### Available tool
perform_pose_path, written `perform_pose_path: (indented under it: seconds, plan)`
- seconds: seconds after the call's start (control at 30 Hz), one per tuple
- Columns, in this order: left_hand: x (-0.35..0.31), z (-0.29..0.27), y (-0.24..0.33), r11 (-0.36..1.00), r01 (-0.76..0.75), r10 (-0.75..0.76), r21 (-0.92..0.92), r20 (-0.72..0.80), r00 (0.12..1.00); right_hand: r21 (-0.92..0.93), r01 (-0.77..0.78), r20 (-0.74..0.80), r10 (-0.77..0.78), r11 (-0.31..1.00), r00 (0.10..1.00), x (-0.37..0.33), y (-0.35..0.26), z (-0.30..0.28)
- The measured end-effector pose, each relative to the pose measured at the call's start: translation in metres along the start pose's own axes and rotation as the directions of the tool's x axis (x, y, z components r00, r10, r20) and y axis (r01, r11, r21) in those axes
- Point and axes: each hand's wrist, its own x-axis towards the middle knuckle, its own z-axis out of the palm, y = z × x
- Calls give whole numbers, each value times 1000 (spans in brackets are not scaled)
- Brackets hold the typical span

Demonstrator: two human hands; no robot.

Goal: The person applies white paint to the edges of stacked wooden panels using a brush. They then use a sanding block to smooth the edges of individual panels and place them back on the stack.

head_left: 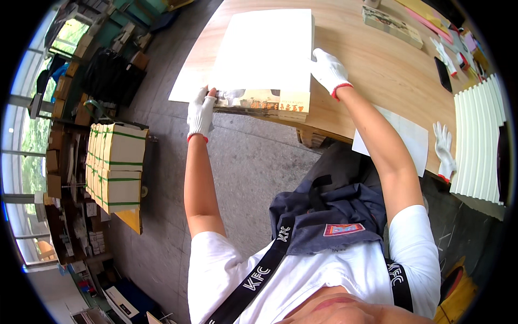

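Note:
A large white sheet lies over a stack of printed sheets, whose illustrated near edge shows below it. The stack rests by the near edge of the wooden table. At its near left corner, my left hand grips the edge, thumb and fingers closed. This hand wears a white glove with red trim, and its fingertips are bare. At the white sheet's right edge, my right hand, gloved too, has its fingers bent and pressed together on the paper. The tips of those fingers are partly hidden.
Another printed stack lies on the table at far right. To the right are a black phone, a loose glove and a pile of white folded paper. Strapped bundles stand on a pallet at left.

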Motion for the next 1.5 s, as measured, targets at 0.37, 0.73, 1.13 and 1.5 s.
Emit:
perform_pose_path:
  seconds: [0.37,0.73,1.13,1.5]
  plan:
    - [-1,0,4,998,57,-57,-37,16,998,7,-43,46,43,999,998,-10,-6,-1]
    - [-2,71,174,745,-636,625,198,125,771,141,281,-156,-259,949,953,-85,36,-54]
    - [-187,272,552,396,-487,903,-779,426,52,246,156,-51,-148,957,988,-255,160,-149]
    - [-234,295,677,752,408,514,-517,848,128,336,103,-101,-73,936,992,-308,247,-137]
